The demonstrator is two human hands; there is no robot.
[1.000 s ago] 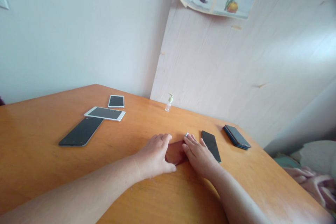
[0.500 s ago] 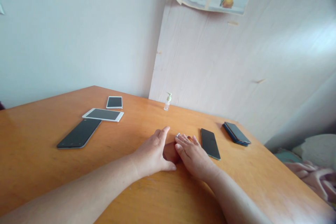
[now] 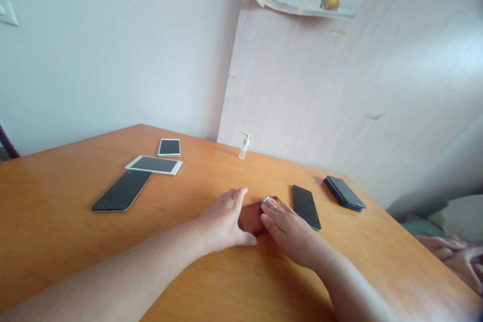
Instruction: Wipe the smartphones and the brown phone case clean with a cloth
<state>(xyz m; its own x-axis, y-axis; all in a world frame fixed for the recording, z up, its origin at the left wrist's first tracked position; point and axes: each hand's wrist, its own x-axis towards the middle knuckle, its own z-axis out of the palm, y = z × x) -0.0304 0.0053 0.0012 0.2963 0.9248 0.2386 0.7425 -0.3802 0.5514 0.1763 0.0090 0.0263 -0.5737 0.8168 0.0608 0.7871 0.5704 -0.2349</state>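
Observation:
A flat reddish-brown phone (image 3: 251,219) lies on the wooden table between my hands; which face is up, I cannot tell. My left hand (image 3: 226,221) holds its left end, with the thumb at the near edge and the fingers at the far edge. Flat across the right part of the phone rests my right hand (image 3: 290,234), pressing a small white wipe (image 3: 267,199) that shows at the fingertips. An orange-brown rim of the phone peeks out beyond those fingers. Just right of my right hand lies a black phone (image 3: 306,207).
Left on the table (image 3: 211,282) lie a large black phone (image 3: 123,191), a white phone (image 3: 154,164) touching it, and a smaller white phone (image 3: 169,147). A clear pump bottle (image 3: 243,148) stands near the wall. A dark phone on a blue case (image 3: 344,192) lies far right.
My right hand has slid slightly right and nearer along the phone, uncovering more of its brown surface and of the wipe. My left hand keeps its hold. The whole view has shifted a little.

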